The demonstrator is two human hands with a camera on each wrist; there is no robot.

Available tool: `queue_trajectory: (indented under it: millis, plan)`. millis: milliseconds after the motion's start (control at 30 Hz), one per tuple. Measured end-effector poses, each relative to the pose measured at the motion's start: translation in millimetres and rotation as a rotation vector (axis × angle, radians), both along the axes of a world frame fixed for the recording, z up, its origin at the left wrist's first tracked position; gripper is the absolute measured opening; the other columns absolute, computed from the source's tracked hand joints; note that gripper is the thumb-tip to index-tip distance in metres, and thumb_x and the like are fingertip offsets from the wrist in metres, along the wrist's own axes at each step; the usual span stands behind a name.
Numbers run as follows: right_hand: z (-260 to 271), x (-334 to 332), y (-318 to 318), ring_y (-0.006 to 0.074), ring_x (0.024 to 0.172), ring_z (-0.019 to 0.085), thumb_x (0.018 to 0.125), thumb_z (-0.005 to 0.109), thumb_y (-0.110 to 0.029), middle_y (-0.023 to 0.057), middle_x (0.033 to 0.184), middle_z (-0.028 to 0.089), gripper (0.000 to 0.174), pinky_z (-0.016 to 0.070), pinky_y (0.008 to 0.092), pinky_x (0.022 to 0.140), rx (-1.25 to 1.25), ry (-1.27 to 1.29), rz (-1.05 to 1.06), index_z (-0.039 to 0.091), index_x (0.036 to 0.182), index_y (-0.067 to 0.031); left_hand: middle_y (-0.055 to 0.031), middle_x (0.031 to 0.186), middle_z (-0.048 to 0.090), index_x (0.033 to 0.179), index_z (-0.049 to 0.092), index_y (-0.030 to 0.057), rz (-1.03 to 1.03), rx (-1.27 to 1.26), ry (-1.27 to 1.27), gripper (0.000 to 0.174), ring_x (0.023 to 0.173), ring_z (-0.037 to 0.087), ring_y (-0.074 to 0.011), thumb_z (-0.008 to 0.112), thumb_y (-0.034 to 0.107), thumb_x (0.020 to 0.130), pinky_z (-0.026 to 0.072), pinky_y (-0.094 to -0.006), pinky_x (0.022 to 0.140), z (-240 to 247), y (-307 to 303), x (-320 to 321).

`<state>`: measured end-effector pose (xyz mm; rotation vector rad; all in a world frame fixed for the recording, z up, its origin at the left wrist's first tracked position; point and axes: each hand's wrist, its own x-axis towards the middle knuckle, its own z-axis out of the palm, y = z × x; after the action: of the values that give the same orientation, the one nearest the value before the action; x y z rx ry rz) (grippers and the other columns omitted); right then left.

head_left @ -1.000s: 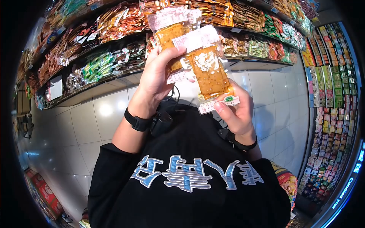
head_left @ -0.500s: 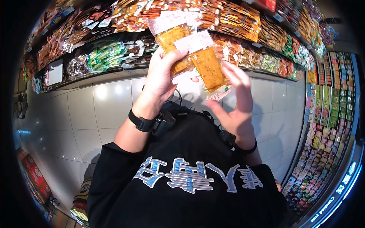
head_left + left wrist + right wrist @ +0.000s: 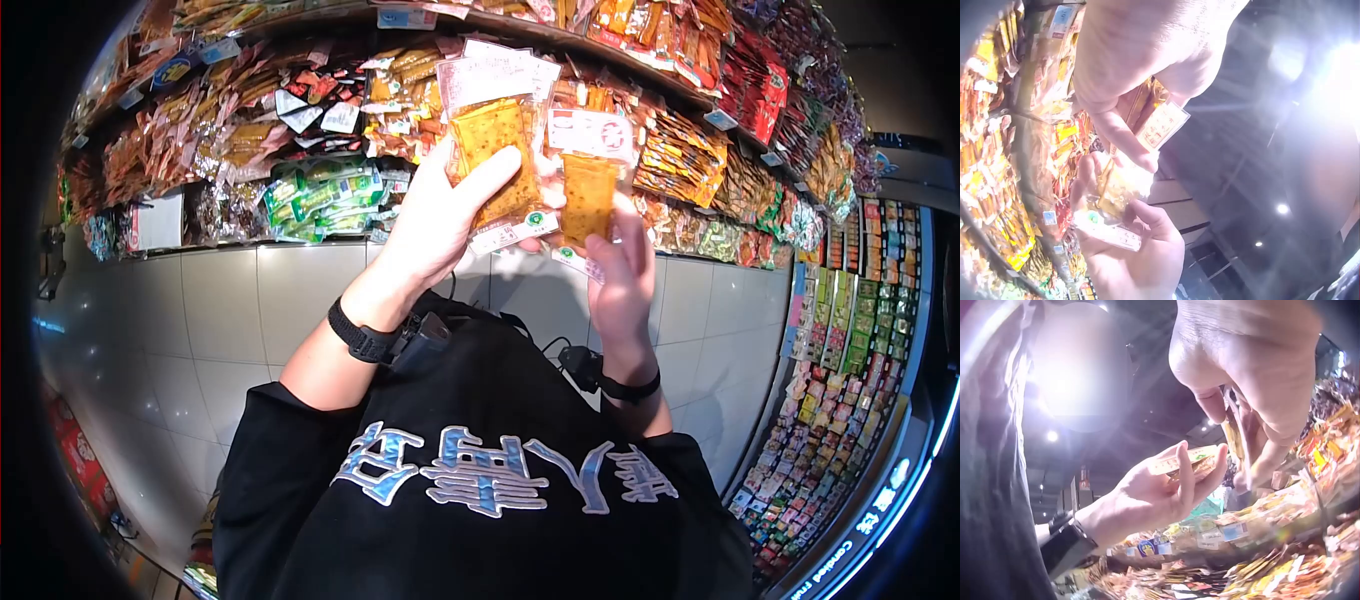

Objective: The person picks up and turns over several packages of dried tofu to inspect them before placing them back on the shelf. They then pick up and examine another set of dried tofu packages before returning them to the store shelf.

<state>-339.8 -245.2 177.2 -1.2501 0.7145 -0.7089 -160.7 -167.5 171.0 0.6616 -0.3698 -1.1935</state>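
Note:
In the head view the left hand holds a small stack of clear packets with flat golden-brown pieces inside, its thumb across the front. To the right, the right hand pinches a single similar packet with a white and red label on top. The two sets of packets sit side by side. From the left wrist, the single packet shows below the left hand. In the right wrist view the right hand grips its packet edge-on, and the left hand holds its own.
Shelves of bagged snacks run across the front, with green packets on a lower shelf. A rack of small colourful packets stands at the right. Pale floor tiles lie below the shelves.
The right hand, loosely spread half a second ago, now pinches the single packet and has moved it rightward, off the stack in the left hand. The shelves have shifted lower in the head view.

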Motion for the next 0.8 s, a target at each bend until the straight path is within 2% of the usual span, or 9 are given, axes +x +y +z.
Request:
queue_trajectory:
  millis: [33, 100, 167, 233, 300, 467, 533, 633, 800]
  plan:
    - [2.3, 12.4, -1.2, 0.0321, 0.111, 0.061, 0.087, 0.047, -0.006, 0.0222, 0.119, 0.060, 0.040, 0.0476, 0.0389, 0.096, 0.032, -0.043, -0.032, 0.047, 0.125, 0.0091, -0.0165, 0.106, 0.064, 0.124, 0.047, -0.0038, 0.009, -0.010, 0.003, 0.034, 0.087, 0.070, -0.0270, 0.054, 0.014, 0.097, 0.0617, -0.0379, 0.061, 2.0, -1.9, 8.7]
    - [14.0, 33.1, -3.6, 0.0366, 0.112, 0.060, 0.088, 0.044, -0.010, 0.0241, 0.120, 0.059, 0.041, 0.0480, 0.0437, 0.097, 0.164, -0.174, 0.001, 0.047, 0.124, 0.0102, -0.0170, 0.103, 0.065, 0.120, 0.049, -0.0053, -0.006, 0.005, 0.017, 0.030, 0.088, 0.070, -0.0286, 0.052, 0.014, 0.098, 0.0617, -0.0378, 0.062, 5.2, -4.5, 25.7]
    - [17.6, 44.3, -8.4, 0.0440, 0.114, 0.058, 0.090, 0.042, -0.017, 0.0267, 0.125, 0.056, 0.047, 0.0479, 0.0519, 0.097, 0.197, -0.220, 0.060, 0.043, 0.128, 0.0106, -0.0159, 0.103, 0.066, 0.118, 0.052, -0.0043, -0.013, 0.033, 0.028, 0.028, 0.089, 0.069, -0.0252, 0.054, 0.014, 0.096, 0.0618, -0.0369, 0.067, 3.4, -5.3, 41.8]
    - [21.3, 54.8, -10.5, 0.0437, 0.113, 0.058, 0.090, 0.042, -0.019, 0.0264, 0.126, 0.055, 0.051, 0.0477, 0.0523, 0.097, 0.292, -0.263, 0.041, 0.040, 0.132, 0.0098, -0.0145, 0.103, 0.067, 0.117, 0.054, -0.0031, 0.022, 0.053, 0.021, 0.028, 0.090, 0.069, -0.0219, 0.057, 0.013, 0.094, 0.0614, -0.0365, 0.074, -5.3, -7.5, 53.4]
    - [20.9, 61.0, -13.3, 0.0433, 0.114, 0.058, 0.091, 0.043, -0.023, 0.0247, 0.127, 0.055, 0.056, 0.0463, 0.0530, 0.098, 0.372, -0.309, 0.028, 0.035, 0.137, 0.0076, -0.0143, 0.105, 0.066, 0.119, 0.053, -0.0025, -0.001, 0.080, 0.012, 0.031, 0.090, 0.069, -0.0231, 0.056, 0.015, 0.094, 0.0615, -0.0377, 0.075, -2.8, -5.8, 65.1]
    - [17.5, 77.0, -20.1, 0.0405, 0.117, 0.056, 0.093, 0.042, -0.027, 0.0223, 0.129, 0.055, 0.057, 0.0455, 0.0535, 0.098, 0.338, -0.409, 0.032, 0.036, 0.139, 0.0055, -0.0144, 0.106, 0.066, 0.121, 0.051, -0.0014, 0.034, 0.165, -0.011, 0.032, 0.092, 0.069, -0.0246, 0.056, 0.015, 0.094, 0.0613, -0.0387, 0.076, 7.3, -5.0, 77.4]
    - [16.5, 81.6, -19.4, 0.0397, 0.117, 0.057, 0.093, 0.041, -0.028, 0.0219, 0.130, 0.055, 0.057, 0.0456, 0.0531, 0.097, 0.326, -0.439, 0.022, 0.036, 0.139, 0.0052, -0.0149, 0.105, 0.066, 0.122, 0.050, -0.0016, 0.028, 0.158, -0.044, 0.033, 0.092, 0.069, -0.0251, 0.055, 0.014, 0.094, 0.0611, -0.0387, 0.075, 8.5, -4.3, 81.9]
    - [18.7, 86.2, -19.7, 0.0413, 0.119, 0.054, 0.092, 0.046, -0.032, 0.0237, 0.135, 0.050, 0.063, 0.0435, 0.0529, 0.097, 0.317, -0.443, 0.045, 0.031, 0.145, -0.0017, -0.0155, 0.103, 0.067, 0.123, 0.050, -0.0025, 0.047, 0.138, -0.075, 0.033, 0.091, 0.069, -0.0259, 0.054, 0.014, 0.095, 0.0610, -0.0377, 0.073, 6.1, -2.5, 85.2]
    - [10.1, 89.4, -29.3, 0.0392, 0.122, 0.052, 0.098, 0.040, -0.032, 0.0213, 0.137, 0.049, 0.055, 0.0444, 0.0524, 0.098, 0.391, -0.492, 0.098, 0.033, 0.144, -0.0017, -0.0161, 0.103, 0.066, 0.122, 0.049, -0.0021, 0.024, 0.124, -0.059, 0.033, 0.088, 0.070, -0.0273, 0.051, 0.018, 0.097, 0.0612, -0.0374, 0.071, 7.3, 2.9, 87.7]
